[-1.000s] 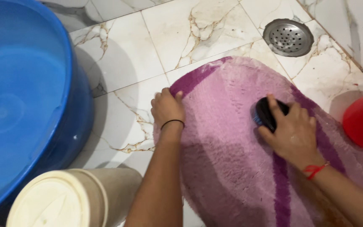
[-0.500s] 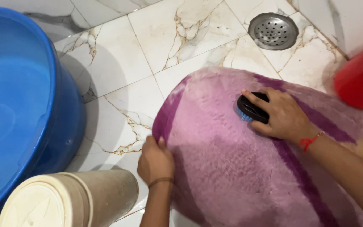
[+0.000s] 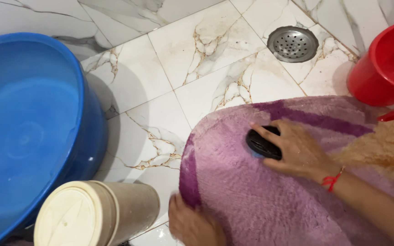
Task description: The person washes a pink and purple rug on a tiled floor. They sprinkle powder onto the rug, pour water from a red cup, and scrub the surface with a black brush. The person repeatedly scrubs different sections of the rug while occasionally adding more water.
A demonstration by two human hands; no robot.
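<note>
A shaggy pink-and-purple mat (image 3: pixel 270 200) lay on the marble-patterned tile floor (image 3: pixel 197 50), a dark brush (image 3: pixel 261 143) pressed onto its pile.

The right hand (image 3: pixel 297 152) was curled over the oval, black-backed brush, gripping it on the mat's far part, a red thread at the wrist. The left hand (image 3: pixel 194 225) clutched the mat's near left edge, fingers closed on the wet fibres. A wide blue plastic tub (image 3: pixel 28 132) of water stood to the left, a cream lidded container (image 3: pixel 94 216) near it. A round perforated metal drain (image 3: pixel 292 43) sat far right, beside a glossy red bucket (image 3: pixel 386 68) touching the mat's right side.
</note>
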